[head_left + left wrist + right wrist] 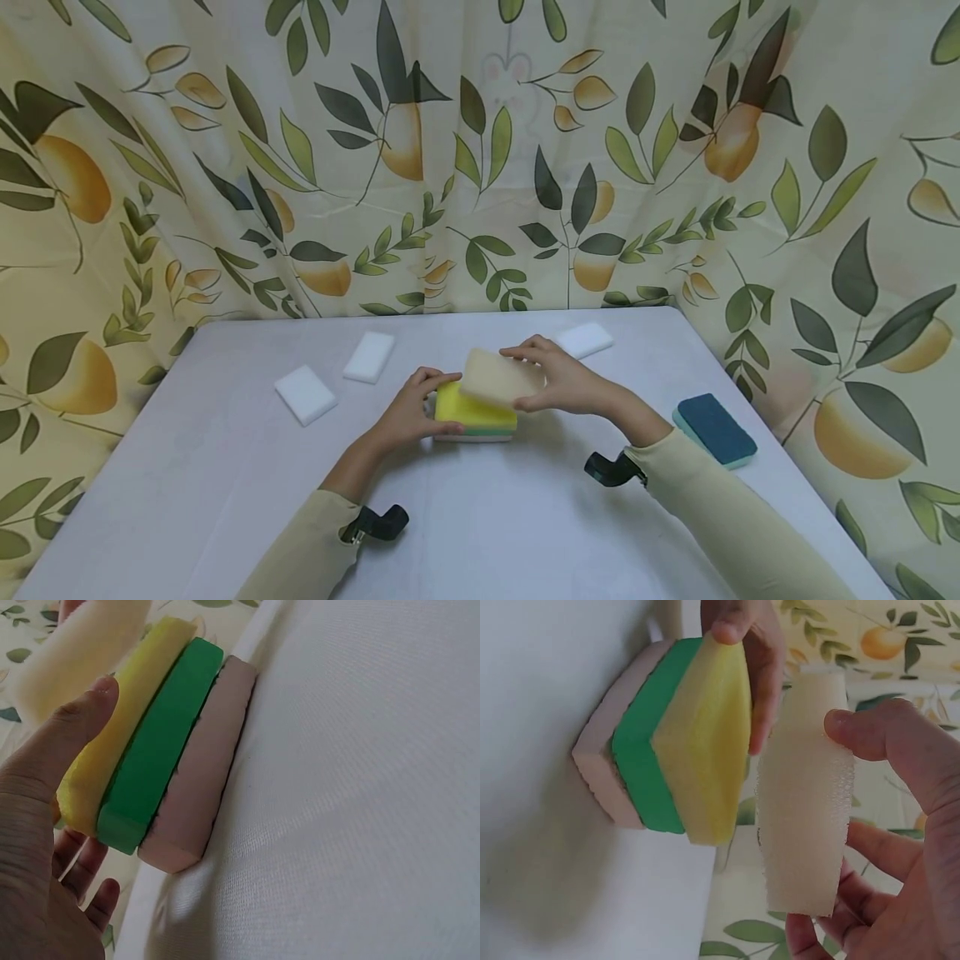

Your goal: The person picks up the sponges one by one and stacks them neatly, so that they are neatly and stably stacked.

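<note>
On the white table stands a stack of sponges: a pink sponge (201, 765) at the bottom, a green sponge (166, 742) in the middle and a yellow sponge (467, 407) on top. My left hand (411, 410) grips the yellow sponge at its left end, thumb along the near side and fingers toward the far side. Above the stack's right part, a cream sponge (497, 377) is held tilted by my right hand (567, 380). In the right wrist view, a gap shows between the cream sponge (802, 817) and the yellow one.
Two white sponge blocks (305, 395) (369, 357) lie at the left of the table (225, 500). Another white block (585, 340) lies behind my right hand. A dark blue sponge (716, 428) is near the right edge. A patterned curtain (480, 208) hangs behind the table.
</note>
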A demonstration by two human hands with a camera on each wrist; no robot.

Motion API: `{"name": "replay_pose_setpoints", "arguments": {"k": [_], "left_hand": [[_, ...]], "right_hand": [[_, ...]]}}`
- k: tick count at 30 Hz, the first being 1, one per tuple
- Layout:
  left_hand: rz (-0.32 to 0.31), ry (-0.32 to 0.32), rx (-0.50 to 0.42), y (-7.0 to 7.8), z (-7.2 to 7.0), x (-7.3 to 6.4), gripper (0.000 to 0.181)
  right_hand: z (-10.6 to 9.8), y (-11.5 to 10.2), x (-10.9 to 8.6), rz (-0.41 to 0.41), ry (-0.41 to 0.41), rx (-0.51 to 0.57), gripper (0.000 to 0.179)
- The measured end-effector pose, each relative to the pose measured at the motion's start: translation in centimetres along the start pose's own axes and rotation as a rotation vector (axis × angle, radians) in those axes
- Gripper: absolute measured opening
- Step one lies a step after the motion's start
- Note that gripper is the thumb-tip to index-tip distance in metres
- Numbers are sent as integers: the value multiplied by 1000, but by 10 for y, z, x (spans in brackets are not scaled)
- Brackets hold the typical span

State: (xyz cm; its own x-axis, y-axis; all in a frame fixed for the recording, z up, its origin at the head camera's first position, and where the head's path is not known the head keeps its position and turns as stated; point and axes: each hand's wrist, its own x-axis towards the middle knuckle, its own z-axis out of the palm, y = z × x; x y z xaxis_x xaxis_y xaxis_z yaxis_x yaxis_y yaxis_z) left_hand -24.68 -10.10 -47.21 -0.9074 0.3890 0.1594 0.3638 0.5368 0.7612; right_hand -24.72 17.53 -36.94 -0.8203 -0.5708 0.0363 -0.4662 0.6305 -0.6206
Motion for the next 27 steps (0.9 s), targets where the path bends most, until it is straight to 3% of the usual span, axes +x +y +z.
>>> {"name": "replay_pose_setpoints", "arguments": {"k": [27], "left_hand": [[-19,8,-42,-5,0,0,85]], "right_hand": [[18,-1,14,-40,-52,-7,71]]}}
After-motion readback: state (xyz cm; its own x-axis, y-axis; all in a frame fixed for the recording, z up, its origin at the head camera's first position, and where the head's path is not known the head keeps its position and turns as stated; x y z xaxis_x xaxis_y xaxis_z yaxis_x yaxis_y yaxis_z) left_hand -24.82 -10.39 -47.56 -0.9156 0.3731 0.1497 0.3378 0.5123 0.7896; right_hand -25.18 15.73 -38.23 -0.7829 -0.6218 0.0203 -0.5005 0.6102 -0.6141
